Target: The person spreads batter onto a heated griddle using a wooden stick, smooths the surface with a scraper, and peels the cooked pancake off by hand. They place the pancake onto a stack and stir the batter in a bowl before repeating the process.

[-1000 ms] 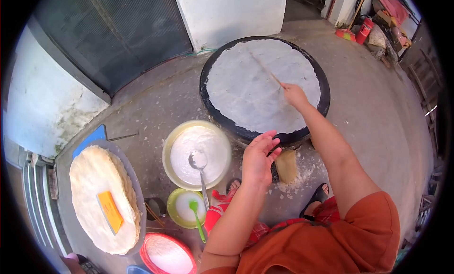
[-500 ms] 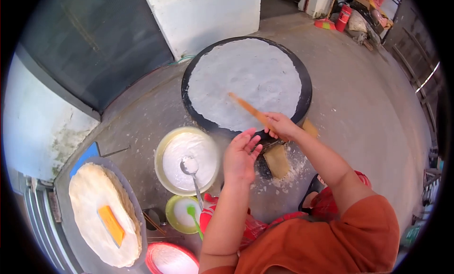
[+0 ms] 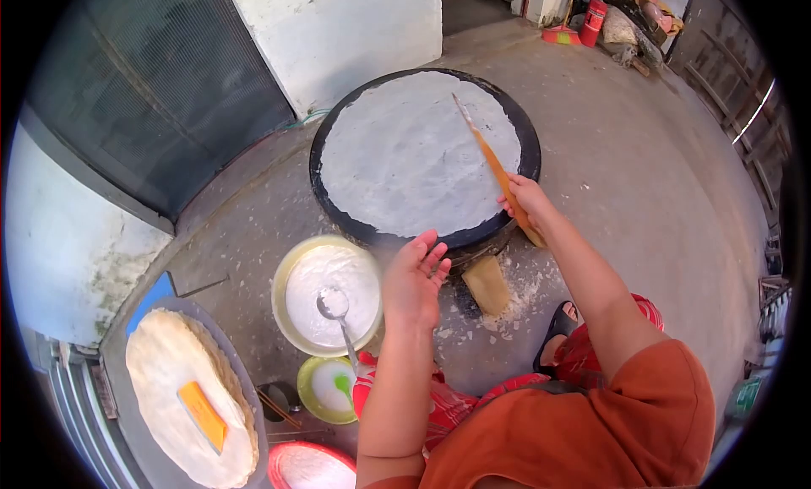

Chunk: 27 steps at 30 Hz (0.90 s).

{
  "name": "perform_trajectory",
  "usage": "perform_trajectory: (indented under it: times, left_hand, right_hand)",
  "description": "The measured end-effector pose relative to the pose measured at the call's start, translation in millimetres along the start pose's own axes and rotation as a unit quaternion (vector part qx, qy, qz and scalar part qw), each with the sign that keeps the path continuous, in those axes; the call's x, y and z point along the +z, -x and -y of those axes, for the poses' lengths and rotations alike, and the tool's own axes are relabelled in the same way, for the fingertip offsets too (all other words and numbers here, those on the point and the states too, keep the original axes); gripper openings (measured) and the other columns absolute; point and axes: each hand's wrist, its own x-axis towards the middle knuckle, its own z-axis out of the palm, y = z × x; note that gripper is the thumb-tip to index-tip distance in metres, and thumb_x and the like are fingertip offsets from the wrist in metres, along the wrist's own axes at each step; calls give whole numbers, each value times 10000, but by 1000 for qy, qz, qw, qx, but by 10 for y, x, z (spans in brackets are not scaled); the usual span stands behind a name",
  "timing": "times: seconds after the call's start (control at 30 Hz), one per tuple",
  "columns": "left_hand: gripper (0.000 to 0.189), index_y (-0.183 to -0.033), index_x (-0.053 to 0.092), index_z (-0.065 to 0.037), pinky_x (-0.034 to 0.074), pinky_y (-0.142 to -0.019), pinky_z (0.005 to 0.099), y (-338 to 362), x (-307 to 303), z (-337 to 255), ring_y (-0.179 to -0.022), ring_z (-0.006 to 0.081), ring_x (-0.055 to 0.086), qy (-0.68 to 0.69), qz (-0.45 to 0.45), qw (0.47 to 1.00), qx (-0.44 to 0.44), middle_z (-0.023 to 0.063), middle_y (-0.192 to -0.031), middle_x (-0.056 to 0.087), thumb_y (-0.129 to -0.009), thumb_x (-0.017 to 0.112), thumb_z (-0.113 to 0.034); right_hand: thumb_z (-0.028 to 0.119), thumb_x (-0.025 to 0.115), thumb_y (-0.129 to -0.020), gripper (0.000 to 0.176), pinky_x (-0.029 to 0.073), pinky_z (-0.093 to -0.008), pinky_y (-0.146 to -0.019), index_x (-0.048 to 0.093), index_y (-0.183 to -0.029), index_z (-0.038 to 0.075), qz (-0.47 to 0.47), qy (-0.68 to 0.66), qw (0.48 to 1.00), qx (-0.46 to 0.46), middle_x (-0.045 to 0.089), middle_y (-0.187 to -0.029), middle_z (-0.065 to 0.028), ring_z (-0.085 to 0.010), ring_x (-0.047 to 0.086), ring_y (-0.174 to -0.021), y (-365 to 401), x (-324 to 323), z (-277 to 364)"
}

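Observation:
A wide round griddle (image 3: 318, 172) with a black rim stands on the floor ahead, coated by a thin whitish batter sheet (image 3: 405, 151). My right hand (image 3: 525, 203), at the griddle's right edge, is closed around a long wooden spatula (image 3: 492, 161). Its thin tip reaches over the far right part of the sheet. Just off the near edge, my left hand (image 3: 416, 278) is raised with its fingers apart and nothing in them. Left of that hand sits a large bowl of white batter (image 3: 312, 290), with a metal ladle (image 3: 338, 313) resting in it.
Stacked flatbreads (image 3: 173, 362) at lower left carry an orange scraper (image 3: 203, 415). Close by are a small green bowl (image 3: 306, 396) with a green brush (image 3: 343, 384) and a red-rimmed basin (image 3: 279, 464). A tan block (image 3: 487, 286) lies below the griddle; a fire extinguisher (image 3: 594, 22) stands far back.
My right hand has moved right and slightly up, swinging the spatula tip from mid-sheet to the far right. The left hand stays raised near the griddle's edge. The view has shifted slightly.

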Motion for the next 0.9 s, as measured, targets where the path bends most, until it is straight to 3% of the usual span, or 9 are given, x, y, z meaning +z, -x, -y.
perform_trajectory:
  times: [0.17,0.23,0.37,0.47,0.53,0.67,0.73,0.83,0.9]
  left_hand:
    - [270,-1022,513,43,442,-760,340,24,27,-16,-900,236,522,2,-9,1000,3,120,-1013,534,-788,516,-93]
    - [268,-1018,515,44,442,-759,340,18,28,-17,-898,236,523,3,-15,1000,4,120,-1011,535,-788,517,-93]
    - [269,-1022,514,43,442,-758,341,-18,8,-2,-896,237,524,2,-9,1000,3,120,-1010,536,-790,518,-93]
    - [268,-1024,512,42,444,-756,340,-21,35,-3,-896,236,524,-3,-4,1000,0,117,-1006,536,-792,517,-92]
    - [267,-1026,512,41,446,-754,339,-23,41,-7,-896,235,524,-6,-5,1000,0,115,-1003,536,-793,516,-91]
    - [268,-1027,511,41,447,-751,335,-24,19,14,-893,230,524,-11,1,1000,0,112,-996,535,-799,516,-100]
    - [270,-1028,511,40,447,-750,334,-9,21,28,-891,227,523,-14,4,1000,0,112,-995,533,-801,517,-104]
    - [274,-1031,510,42,442,-751,331,32,52,23,-888,223,520,-15,4,1000,0,111,-998,527,-803,516,-110]
    - [271,-1030,511,42,436,-755,328,55,69,15,-887,221,517,-26,-12,1000,1,112,-1005,522,-804,508,-106]
  right_hand:
    - [145,332,-892,331,457,-315,-490,476,-1188,110,-12,148,989,2,576,-754,-111,-198,540,-565,-324,119,94]
    - [149,339,-879,293,474,-403,-631,564,-1059,98,-144,555,803,-159,602,-838,-180,-306,597,-737,-486,203,38]
    - [182,373,-863,261,439,-442,-744,603,-954,100,-143,539,824,-97,601,-892,-200,-363,567,-882,-267,361,57]
    - [188,412,-844,262,458,-410,-665,598,-1021,135,-95,535,813,-209,609,-825,-185,-337,590,-781,-86,284,-133]
    - [203,459,-832,305,455,-355,-596,564,-1113,148,33,197,980,-16,620,-786,-133,-264,600,-681,241,204,-107]
    - [186,484,-828,363,430,-304,-542,513,-1190,169,-92,128,987,-32,594,-700,-48,-163,550,-584,211,-290,-513]
    - [185,491,-838,356,441,-294,-573,510,-1193,162,-204,417,842,-274,597,-726,-8,-116,543,-629,293,-404,-812]
    - [171,472,-846,328,456,-300,-622,532,-1169,181,27,283,933,-221,623,-804,-63,-162,575,-675,856,-203,-738]
    - [169,472,-847,304,460,-309,-673,551,-1139,198,22,272,943,-191,617,-901,-139,-230,596,-749,1002,-234,-542]
